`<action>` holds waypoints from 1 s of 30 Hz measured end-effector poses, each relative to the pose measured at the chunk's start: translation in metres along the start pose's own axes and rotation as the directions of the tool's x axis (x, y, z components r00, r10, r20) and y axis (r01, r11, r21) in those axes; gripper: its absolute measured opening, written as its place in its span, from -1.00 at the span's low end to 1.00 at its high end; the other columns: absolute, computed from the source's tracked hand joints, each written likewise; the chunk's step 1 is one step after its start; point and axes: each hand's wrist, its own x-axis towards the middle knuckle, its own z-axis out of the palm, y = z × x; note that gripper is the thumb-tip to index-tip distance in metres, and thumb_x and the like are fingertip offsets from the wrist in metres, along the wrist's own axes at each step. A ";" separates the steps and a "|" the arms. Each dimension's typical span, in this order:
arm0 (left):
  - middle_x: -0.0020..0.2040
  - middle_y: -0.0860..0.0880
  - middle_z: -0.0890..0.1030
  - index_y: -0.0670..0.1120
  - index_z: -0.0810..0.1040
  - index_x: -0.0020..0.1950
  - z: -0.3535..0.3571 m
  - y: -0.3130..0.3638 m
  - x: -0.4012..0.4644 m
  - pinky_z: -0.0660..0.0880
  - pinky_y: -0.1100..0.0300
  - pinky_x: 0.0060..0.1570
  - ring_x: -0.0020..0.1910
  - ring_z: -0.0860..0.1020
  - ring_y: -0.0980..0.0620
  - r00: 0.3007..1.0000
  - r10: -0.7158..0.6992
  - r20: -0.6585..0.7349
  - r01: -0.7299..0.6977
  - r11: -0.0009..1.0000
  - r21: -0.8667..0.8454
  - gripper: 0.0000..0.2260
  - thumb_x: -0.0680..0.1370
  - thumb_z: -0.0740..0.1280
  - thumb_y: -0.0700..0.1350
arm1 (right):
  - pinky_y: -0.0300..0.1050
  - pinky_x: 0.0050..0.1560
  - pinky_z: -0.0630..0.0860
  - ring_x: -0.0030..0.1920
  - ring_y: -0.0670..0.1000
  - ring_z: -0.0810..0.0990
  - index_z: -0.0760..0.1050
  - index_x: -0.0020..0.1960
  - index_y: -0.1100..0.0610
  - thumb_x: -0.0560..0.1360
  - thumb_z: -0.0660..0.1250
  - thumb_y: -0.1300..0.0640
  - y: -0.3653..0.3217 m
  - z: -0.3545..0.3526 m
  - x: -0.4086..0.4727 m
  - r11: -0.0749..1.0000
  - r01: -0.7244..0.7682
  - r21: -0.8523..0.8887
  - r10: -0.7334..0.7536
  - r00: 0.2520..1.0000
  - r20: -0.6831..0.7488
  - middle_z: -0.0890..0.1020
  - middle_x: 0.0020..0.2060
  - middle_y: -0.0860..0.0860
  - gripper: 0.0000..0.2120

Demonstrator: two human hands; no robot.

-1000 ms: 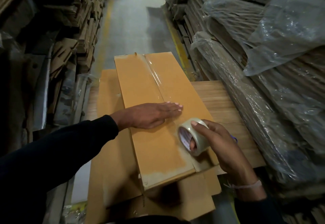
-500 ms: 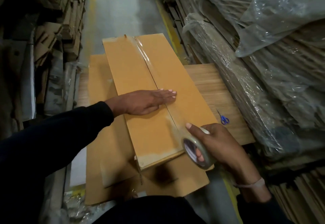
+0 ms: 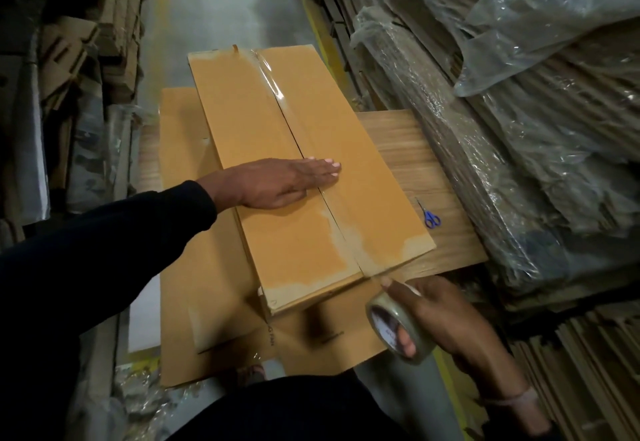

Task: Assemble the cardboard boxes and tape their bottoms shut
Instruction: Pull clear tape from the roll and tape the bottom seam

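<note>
Two hands at work on one cardboard box [image 3: 304, 177], set bottom-up in the middle of the frame on flattened cardboard sheets [image 3: 187, 232] over a wood-grain bench [image 3: 415, 156]. Left hand [image 3: 277, 186] laid flat across the centre seam, fingers [image 3: 322, 170] straight and together, likely to hold the two flaps level and pin the tape down. Right hand [image 3: 446, 322] at the lower right, just past the box's near edge, fingers curled through the core of a clear tape roll [image 3: 398, 326], index finger out over its rim; seemingly drawn that far so the strip can wrap over the edge. Glossy tape visible along the seam toward the far end; nearer the roll, too faint to trace. Small blue-handled scissors [image 3: 430, 217] on bare bench to the right of the box, within reach for a cut. Wrapped stacks of flat cardboard [image 3: 519, 128] along the right, more cardboard heaped on the left, grey floor with a yellow line [image 3: 161, 14] running to the top of the frame.
</note>
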 end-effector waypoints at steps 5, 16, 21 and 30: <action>0.71 -0.11 0.12 -0.16 0.15 0.70 -0.003 0.001 0.005 0.07 -0.08 0.66 0.71 0.04 -0.03 0.998 0.051 -0.026 -0.051 0.999 -0.005 -0.48 0.72 0.03 -0.13 | -0.09 -0.12 0.67 -0.44 0.14 0.66 0.58 -0.39 0.33 0.61 0.25 -0.39 0.006 0.012 0.001 0.990 0.032 -0.139 -0.035 0.999 -0.025 0.64 -0.49 0.20 -0.19; 0.72 -0.15 0.04 -0.20 0.08 0.70 0.003 0.001 0.005 0.09 -0.20 0.64 0.71 -0.02 -0.07 0.996 0.067 -0.053 -0.062 0.994 0.087 -0.47 0.78 0.07 -0.03 | -0.05 -0.27 0.65 -0.48 0.11 0.64 0.54 -0.29 0.41 0.60 0.25 -0.39 0.025 0.038 0.017 0.997 0.030 -0.077 -0.039 0.992 -0.119 0.63 -0.50 0.20 -0.18; 0.72 -0.15 -0.01 -0.21 0.04 0.71 0.016 0.040 0.014 0.05 -0.22 0.64 0.71 -0.08 -0.10 0.983 0.185 0.008 -0.185 0.981 0.064 -0.44 0.78 0.10 0.01 | -0.01 -0.25 0.66 -0.47 0.14 0.63 0.53 -0.32 0.24 0.60 0.25 -0.39 0.031 0.040 0.029 0.997 0.057 -0.043 -0.061 0.993 -0.105 0.65 -0.47 0.20 -0.29; 0.72 -0.22 -0.09 -0.26 -0.03 0.70 0.042 0.090 0.018 -0.02 -0.16 0.66 0.71 -0.15 -0.12 0.943 0.317 0.100 -0.325 0.943 0.074 -0.23 0.70 0.25 0.13 | 0.08 -0.25 0.67 -0.44 0.18 0.67 0.60 -0.17 0.21 0.63 0.23 -0.36 0.034 0.046 0.046 0.997 0.073 -0.001 -0.072 0.993 -0.090 0.68 -0.43 0.20 -0.37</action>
